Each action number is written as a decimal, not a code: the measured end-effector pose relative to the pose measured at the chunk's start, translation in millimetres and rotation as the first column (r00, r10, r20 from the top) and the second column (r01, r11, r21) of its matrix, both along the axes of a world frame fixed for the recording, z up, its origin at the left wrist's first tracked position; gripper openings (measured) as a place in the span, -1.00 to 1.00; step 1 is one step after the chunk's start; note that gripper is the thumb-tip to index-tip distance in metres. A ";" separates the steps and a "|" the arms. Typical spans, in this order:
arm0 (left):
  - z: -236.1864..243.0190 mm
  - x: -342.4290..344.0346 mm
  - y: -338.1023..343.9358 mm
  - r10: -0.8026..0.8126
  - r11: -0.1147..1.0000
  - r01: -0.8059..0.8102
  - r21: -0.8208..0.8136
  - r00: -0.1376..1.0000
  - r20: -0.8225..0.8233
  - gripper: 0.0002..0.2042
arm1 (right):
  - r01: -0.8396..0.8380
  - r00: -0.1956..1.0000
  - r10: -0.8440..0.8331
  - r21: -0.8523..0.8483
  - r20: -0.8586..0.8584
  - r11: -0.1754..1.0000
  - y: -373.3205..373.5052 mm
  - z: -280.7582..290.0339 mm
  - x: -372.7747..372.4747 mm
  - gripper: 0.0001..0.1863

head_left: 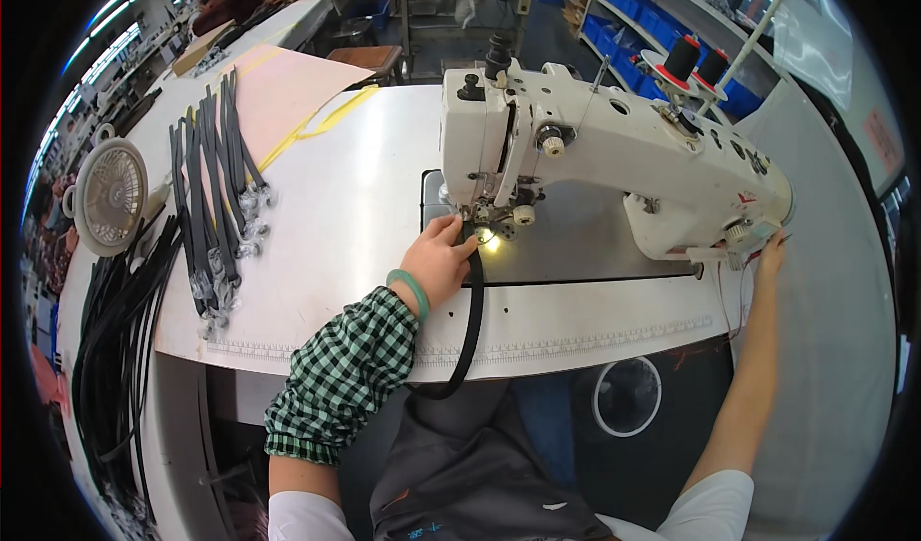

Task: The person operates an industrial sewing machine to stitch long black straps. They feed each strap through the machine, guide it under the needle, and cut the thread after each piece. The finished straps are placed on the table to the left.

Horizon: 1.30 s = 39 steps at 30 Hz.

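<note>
Workshop floor and shelves (633, 25) with blue bins spread far beyond the fingers of both hands. Nearer, a white table (566, 322) carries a printed ruler scale along its front edge, on the near side of the left fingers. A cream sewing machine (576, 109) stands directly beyond those fingers and fills most of the space between the two hands, blocking the view behind it. Well to the left of the left fingers, a pink sheet (278, 100) lies with yellow edging; nearer the person are a bundle of long black strips (125, 316), grey straps (200, 196) with clear-wrapped ends, and a round pale basket (112, 194). Black thread spools (682, 58) rise beyond the right hand.

One black strap (473, 316) runs from under the needle area, through the left fingertips, then curves down over the table edge. The left hand (441, 253) grips it between bent fingers and thumb (a green bangle (411, 294) circles that wrist). The right hand (771, 251) reaches the machine's far right end; whether its fingers grip anything, I cannot tell. Loose red threads (731, 316) hang just below them.
</note>
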State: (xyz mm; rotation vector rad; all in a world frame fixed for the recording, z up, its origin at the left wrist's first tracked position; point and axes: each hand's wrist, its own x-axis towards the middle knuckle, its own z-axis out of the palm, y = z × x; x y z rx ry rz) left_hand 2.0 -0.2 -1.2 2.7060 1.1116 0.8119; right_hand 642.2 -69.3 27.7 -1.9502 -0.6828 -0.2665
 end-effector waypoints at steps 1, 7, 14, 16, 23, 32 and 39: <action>0.1 3.9 0.9 -0.013 1.000 0.013 -0.004 1.000 0.008 -0.63 | -0.033 0.999 0.030 0.092 0.025 0.995 -10.1 -13.0 6.2 -0.41; -2.4 -7.4 -0.3 0.022 1.000 -0.022 -0.014 0.999 -0.037 -0.65 | -0.218 0.967 0.256 0.514 -0.004 0.830 10.4 2.3 -46.8 -0.42; -2.4 7.4 6.5 -0.046 0.999 0.045 0.019 0.998 0.036 -0.66 | 0.011 0.928 0.059 -0.185 0.367 0.983 -2.5 74.3 41.8 -0.44; 1.1 -9.7 -3.0 0.009 0.999 -0.006 0.050 0.999 -0.049 -0.67 | -0.121 0.958 0.209 -0.383 0.197 0.916 42.1 89.8 0.2 -0.39; 0.2 -8.2 -2.1 -0.019 0.999 0.021 0.035 0.999 -0.041 -0.68 | -0.150 0.988 0.151 -0.174 -0.002 0.973 29.9 63.6 5.9 -0.40; -0.8 -14.9 -3.1 0.004 1.000 -0.003 0.016 0.999 -0.048 -0.67 | -0.155 0.987 0.160 0.177 -0.010 0.972 33.4 28.9 -37.1 -0.38; 1.7 -2.6 2.0 -0.039 0.999 0.039 0.012 0.999 -0.002 -0.65 | -0.150 0.974 0.158 -0.057 0.165 0.987 40.4 101.2 -37.1 -0.46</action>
